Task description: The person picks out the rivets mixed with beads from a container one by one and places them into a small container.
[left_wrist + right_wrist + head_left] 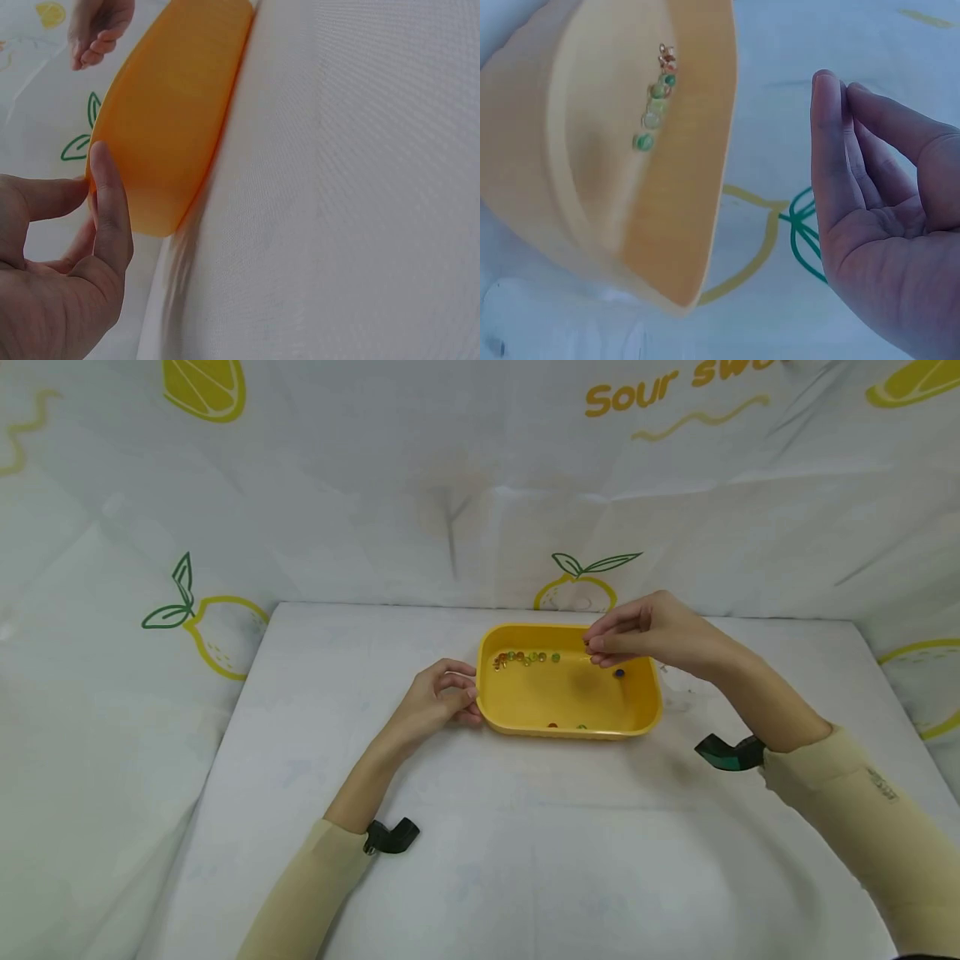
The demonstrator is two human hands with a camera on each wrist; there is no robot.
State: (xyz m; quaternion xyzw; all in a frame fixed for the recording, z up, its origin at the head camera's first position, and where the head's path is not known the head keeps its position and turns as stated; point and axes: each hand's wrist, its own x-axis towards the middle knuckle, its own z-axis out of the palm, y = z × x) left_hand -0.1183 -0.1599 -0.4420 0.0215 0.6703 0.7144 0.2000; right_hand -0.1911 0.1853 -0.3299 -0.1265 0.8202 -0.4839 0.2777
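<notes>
Head view: the fingers (596, 647) of the right hand (652, 631) are drawn together at their tips over the far right corner of the yellow tray (525, 725). Whether something small is pinched between them cannot be told; nothing shows in the right wrist view either, where the fingers (829, 150) lie straight and close against each other. The left hand (438, 697) is curled against the tray's left wall, and in the left wrist view its thumb (109, 202) is seen pressed to the outer wall (172, 127), so the tray is held steady there.

Inside the tray a short row of small beads (525, 657), green and orange, lies along the far wall; the same row (656, 105) is seen from the right wrist. A dark bead (618, 673) lies just under the right hand, and two more (566, 726) rest against the near wall. The tray stands on the white-covered counter (480, 860), with a lemon-printed cloth (210, 635) hung behind and to the sides.

Trouble is judged most likely from the beads themselves: being small and round, they could be lost from a loose pinch and bounce out over the low wall. A shove from the left thumb could also tilt the light tray and set the row rolling.
</notes>
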